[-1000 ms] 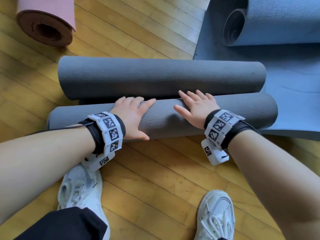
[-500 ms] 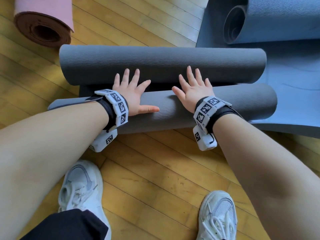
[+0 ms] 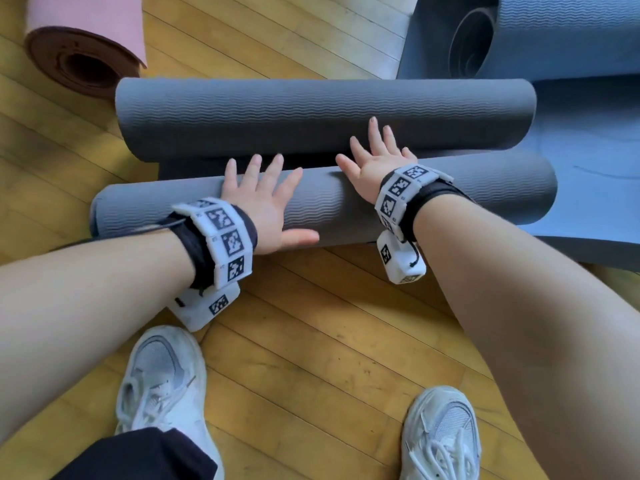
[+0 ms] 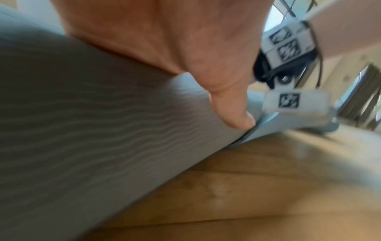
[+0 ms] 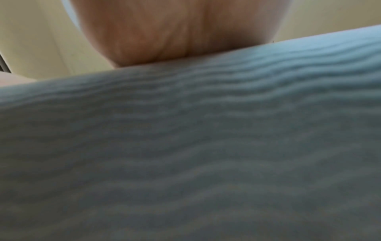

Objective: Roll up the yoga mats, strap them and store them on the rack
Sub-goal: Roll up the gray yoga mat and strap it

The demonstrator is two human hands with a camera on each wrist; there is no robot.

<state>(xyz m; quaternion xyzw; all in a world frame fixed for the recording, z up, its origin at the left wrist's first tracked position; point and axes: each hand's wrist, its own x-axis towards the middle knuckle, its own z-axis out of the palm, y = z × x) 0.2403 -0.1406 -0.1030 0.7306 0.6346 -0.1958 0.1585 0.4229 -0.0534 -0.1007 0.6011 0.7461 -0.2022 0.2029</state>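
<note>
Floor: yellow wooden plank floor [image 3: 311, 358], our two white sneakers on it.
Near roll: grey ribbed foam yoga mat roll [image 3: 485, 199], lying crosswise just ahead of our feet.
Far roll: second grey ribbed roll [image 3: 311, 112], touching the near one along its length.
Left hand [image 3: 266, 202]: flat on the near roll, fingers spread.
Right hand [image 3: 375, 161]: fingers straight, palm on the near roll, fingertips reaching the far roll.
Others: pink rolled mat [image 3: 86, 46] far left; blue half-rolled mat [image 3: 571, 36] far right.

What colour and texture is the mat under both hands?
Grey mat, wavy ribbed surface; best in the head view.
</note>
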